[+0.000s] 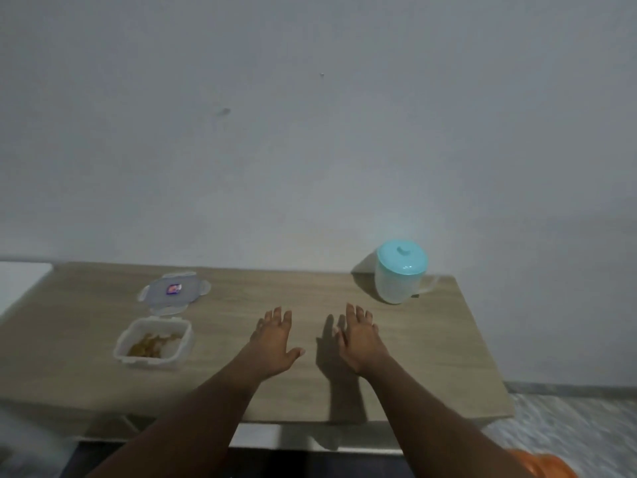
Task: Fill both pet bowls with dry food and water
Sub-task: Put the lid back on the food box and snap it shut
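Observation:
A clear square food container (154,343) stands open on the left of the wooden table (431,357), with brown dry food in it. Its clear lid (174,292) lies flat just behind it. At the back right stands a translucent jug (400,272) with a teal lid and a handle. My left hand (274,339) and my right hand (360,334) stretch out side by side over the table's middle, palms down, fingers straight, holding nothing. No pet bowl is in view.
A grey wall rises right behind the table. A white surface (20,282) adjoins the table's far left corner. Patterned floor (568,429) shows at the right, and an orange object (544,465) sits at the bottom right edge.

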Tool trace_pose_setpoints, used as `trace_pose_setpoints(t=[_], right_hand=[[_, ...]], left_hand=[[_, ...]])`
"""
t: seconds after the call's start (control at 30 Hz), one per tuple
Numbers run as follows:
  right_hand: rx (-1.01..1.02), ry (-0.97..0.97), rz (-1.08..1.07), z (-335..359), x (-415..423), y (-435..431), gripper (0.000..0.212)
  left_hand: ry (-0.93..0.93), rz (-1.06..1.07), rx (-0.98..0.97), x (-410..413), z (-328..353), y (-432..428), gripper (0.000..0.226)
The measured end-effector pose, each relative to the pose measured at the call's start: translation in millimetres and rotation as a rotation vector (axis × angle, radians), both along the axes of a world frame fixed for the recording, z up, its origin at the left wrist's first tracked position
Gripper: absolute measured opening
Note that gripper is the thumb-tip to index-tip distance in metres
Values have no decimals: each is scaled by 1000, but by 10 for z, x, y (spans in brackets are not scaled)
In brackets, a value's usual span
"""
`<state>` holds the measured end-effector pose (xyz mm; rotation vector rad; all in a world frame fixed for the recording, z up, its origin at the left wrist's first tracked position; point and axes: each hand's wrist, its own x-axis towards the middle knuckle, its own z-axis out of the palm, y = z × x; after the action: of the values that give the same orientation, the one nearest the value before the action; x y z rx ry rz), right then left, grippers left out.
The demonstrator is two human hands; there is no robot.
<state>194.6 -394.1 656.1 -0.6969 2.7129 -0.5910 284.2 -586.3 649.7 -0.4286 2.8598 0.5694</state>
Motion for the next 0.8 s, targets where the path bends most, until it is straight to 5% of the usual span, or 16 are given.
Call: trace_pose_setpoints(t=[0.53, 0.7, 0.8], right_hand=[[-66, -24, 279, 64, 490, -1833, 62], [-106, -28, 246, 141, 735, -2508, 61], [-97, -14, 227, 205, 898, -2947, 59]], left_hand=[[142, 251, 44, 702, 147, -1577, 89], [193, 212, 35, 806, 103, -2354, 113], [154, 200, 2, 898, 66, -2811, 108]])
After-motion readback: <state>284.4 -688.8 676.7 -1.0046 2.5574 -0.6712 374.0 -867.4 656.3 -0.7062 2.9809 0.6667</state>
